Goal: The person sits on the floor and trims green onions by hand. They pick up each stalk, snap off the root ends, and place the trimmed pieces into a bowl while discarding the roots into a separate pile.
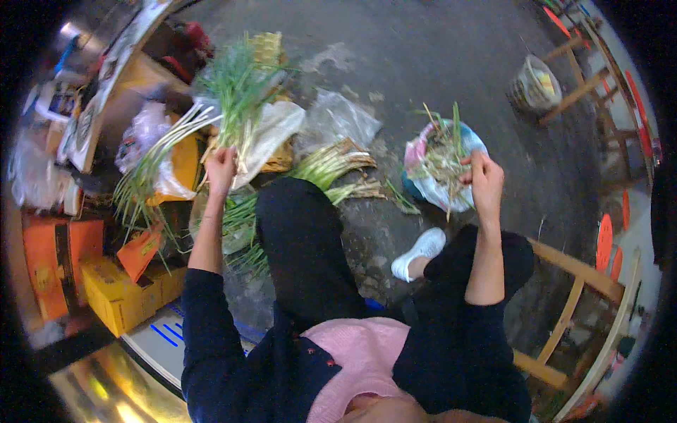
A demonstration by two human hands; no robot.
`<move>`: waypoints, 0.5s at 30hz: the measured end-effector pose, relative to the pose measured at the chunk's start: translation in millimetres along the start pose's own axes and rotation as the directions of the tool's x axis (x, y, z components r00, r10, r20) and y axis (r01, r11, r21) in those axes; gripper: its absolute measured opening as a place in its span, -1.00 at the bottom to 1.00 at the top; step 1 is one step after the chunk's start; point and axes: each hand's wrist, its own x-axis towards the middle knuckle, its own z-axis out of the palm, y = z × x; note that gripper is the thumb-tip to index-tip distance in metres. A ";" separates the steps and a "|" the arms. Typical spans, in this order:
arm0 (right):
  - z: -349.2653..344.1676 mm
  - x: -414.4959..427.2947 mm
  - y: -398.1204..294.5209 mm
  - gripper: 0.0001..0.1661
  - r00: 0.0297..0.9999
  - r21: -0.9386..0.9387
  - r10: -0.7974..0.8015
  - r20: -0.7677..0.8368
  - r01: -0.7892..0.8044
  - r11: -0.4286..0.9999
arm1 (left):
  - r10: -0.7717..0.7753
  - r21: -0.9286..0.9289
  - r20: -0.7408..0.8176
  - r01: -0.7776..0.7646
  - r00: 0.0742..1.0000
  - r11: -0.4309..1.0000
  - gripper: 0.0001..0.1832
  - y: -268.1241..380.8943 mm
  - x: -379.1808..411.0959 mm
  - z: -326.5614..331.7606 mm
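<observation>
My left hand [221, 163] is closed at the pale root ends of green onions [232, 100], whose green tops fan out away from me. To its left, more green onions [169, 145] lie over a yellow box, their white ends towards the hand. Between my hands, a bunch of green onions with roots [338, 161] rests on the floor. My right hand [484, 172] is over the right side of a bin lined with a plastic bag, with its fingertips at the onion trimmings [444, 153] that fill it. Whether those fingers hold any trimmings is unclear.
A clear plastic bag [344, 116] lies on the dark floor. Yellow cardboard boxes [119, 299] and orange boxes [47, 264] stand at the left. Wooden frames [563, 317] are along the right, with a white basket [537, 84] farther up. My white shoe [420, 254] is below the bin.
</observation>
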 end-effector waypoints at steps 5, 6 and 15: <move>7.6 -12.5 -12.8 -0.81 0.975 0.020 -0.215 -0.060 0.216 0.976 | -0.005 0.189 0.406 -0.079 0.914 0.979 -0.71 -20.3 -78.5 121.5; 6.9 -14.1 -18.4 -0.82 0.970 0.009 -0.230 -0.081 0.231 0.973 | -0.006 0.253 0.429 -0.115 0.903 0.961 -0.71 -15.0 -96.4 137.4; -2.8 -13.2 -6.3 -0.81 0.996 -0.006 -0.085 0.039 0.085 0.996 | -0.234 0.658 0.532 -0.223 0.814 0.719 -0.71 -67.5 -122.9 219.4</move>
